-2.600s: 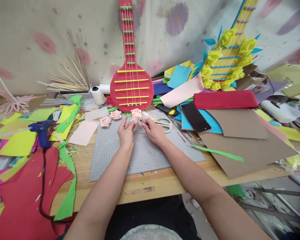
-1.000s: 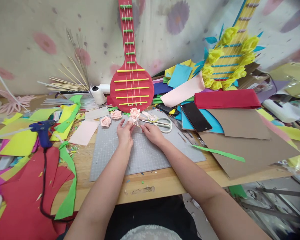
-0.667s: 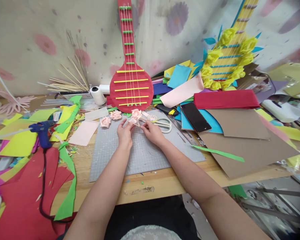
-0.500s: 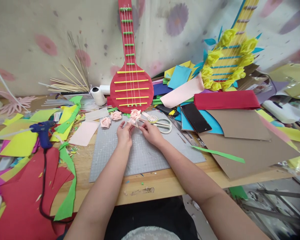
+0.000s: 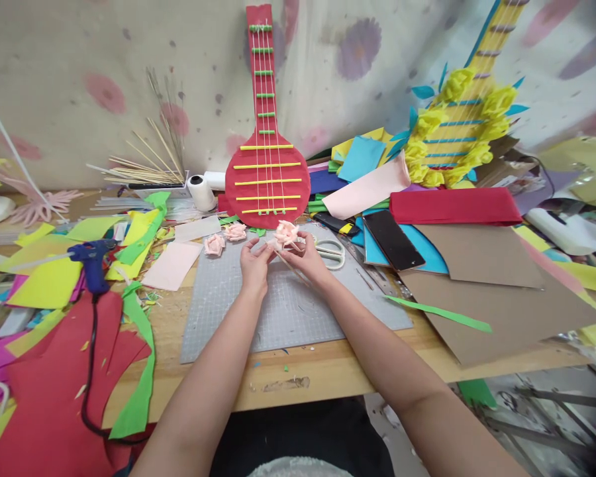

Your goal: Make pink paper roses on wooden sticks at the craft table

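A pale pink handmade flower (image 5: 286,233) with ruffled petals is held up over the grey cutting mat (image 5: 288,318). My left hand (image 5: 255,266) is closed, its fingertips pinching at the flower's base from the left. From the other side, my right hand (image 5: 308,258) closes its fingers round the base, where a thin stick (image 5: 293,269) slants down towards me. Two similar pink flowers, one nearer (image 5: 214,245) and one farther (image 5: 235,230), lie on the mat's back left. White-handled scissors (image 5: 334,254) rest just right of my right hand, their blades hidden.
A red paper lute (image 5: 268,182) leans on the wall behind. Left are a blue glue gun (image 5: 94,265) with its cord, and paper scraps. Right are a phone (image 5: 393,240), a utility knife (image 5: 336,223), brown cardboard (image 5: 487,318) and a yellow flowered lute (image 5: 451,126).
The pink flower has shifted right and turned its petals more towards me. My right fingers have moved up around its base, and the stick now shows below. The view has shifted slightly.
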Demonstrator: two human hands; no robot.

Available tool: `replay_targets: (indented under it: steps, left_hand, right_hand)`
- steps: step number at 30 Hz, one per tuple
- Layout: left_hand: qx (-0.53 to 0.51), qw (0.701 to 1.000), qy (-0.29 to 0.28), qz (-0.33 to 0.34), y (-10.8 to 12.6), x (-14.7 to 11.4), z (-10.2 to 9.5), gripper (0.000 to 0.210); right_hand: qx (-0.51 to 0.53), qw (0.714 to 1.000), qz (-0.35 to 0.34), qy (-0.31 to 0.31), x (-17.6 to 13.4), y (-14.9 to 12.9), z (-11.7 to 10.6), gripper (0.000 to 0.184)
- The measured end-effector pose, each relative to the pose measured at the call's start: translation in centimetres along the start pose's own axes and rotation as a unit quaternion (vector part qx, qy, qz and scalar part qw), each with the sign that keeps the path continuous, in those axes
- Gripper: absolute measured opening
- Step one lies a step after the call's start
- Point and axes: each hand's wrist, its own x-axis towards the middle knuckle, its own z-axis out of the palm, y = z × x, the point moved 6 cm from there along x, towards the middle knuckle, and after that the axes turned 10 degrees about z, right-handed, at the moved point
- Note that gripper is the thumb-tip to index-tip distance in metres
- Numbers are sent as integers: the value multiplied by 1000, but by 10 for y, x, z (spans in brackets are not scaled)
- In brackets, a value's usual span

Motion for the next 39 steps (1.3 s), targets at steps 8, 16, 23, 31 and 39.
replay_targets:
  steps: [8,16,23,31,39]
  left_hand:
    - [38,992,-94,-74,-6,-6,10,41]
    - [41,984,-74,-160,-16,-5,4,33]
    - [46,996,19,-77,-3,-2,-2,34]
    - [0,995,74,-59,1,4,-11,38]
    - [-46,992,90,-81,-4,6,-12,37]
  right_hand:
    - [182,981,50,-35,4,0,-4,59]
    - [183,981,42,-52,4,-2,-4,57]
    - [151,985,66,-46,1,2,-3,64]
    - [-69,986,137,-60,-13,11,3,35]
    - [-193,978,85,-4,-7,12,1,28]
